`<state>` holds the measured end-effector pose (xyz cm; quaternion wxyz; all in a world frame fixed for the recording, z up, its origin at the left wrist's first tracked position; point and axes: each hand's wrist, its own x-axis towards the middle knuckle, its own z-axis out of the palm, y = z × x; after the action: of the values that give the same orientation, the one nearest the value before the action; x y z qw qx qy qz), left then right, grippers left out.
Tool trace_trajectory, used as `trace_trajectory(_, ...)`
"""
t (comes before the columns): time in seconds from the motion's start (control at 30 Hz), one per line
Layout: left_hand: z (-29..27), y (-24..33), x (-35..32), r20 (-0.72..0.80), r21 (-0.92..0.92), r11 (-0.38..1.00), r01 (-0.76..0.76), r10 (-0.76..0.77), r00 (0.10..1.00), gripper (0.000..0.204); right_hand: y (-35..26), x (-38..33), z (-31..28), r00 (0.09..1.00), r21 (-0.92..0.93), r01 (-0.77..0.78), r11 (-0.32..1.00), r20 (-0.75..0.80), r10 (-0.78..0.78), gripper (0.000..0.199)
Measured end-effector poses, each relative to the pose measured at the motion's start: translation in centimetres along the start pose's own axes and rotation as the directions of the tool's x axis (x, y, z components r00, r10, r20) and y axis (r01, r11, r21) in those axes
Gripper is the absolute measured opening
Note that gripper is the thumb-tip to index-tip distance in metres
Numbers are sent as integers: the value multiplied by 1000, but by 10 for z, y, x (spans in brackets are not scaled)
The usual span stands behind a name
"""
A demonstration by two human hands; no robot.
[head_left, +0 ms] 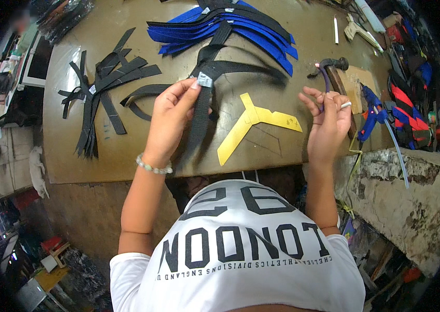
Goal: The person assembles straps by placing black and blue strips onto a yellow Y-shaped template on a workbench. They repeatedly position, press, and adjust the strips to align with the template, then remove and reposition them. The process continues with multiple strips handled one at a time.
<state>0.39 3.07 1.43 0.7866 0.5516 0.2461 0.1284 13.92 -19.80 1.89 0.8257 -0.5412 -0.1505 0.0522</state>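
Pinched between the thumb and fingers of my left hand is a black webbing strap piece, with a small pale label at its joint. Its other strap arms spread out above and to the right over the table. My right hand is closed on a thin white stick, whose end pokes out beside the fingers; its exact kind is not clear. Between my hands a yellow Y-shaped template lies flat on the table. A curved purple thing shows just above my right fingers.
Black strap pieces lie bundled at the left, and blue-and-black strap pieces are stacked at the back. A hammer and a blue glue gun lie at the right. The brown table's near edge runs before me.
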Motion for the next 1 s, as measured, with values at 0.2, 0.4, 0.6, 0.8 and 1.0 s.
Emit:
trace_trajectory(0.2,-10,5,-10,49,458,884,95,-132,990,27,4,13,-16,1000,-139,-8,990,26,12,19)
trace_trajectory(0.4,-25,14,-16,310,863,326,-385,259,915,28,6,31,-36,998,-333,3,943,-52,-21,20)
trace_trajectory(0.6,-51,42,15,433,899,-12,-439,182,883,35,26,16,-34,999,-383,25,923,49,-6,19)
trace_trajectory(0.8,-33,81,63,446,757,134,-640,610,655,23,45,1,-29,990,-395,-19,918,122,73,19)
trace_trajectory(1.0,-10,130,168,241,788,299,-539,656,715,27,27,22,-24,999,-467,52,882,38,-38,18)
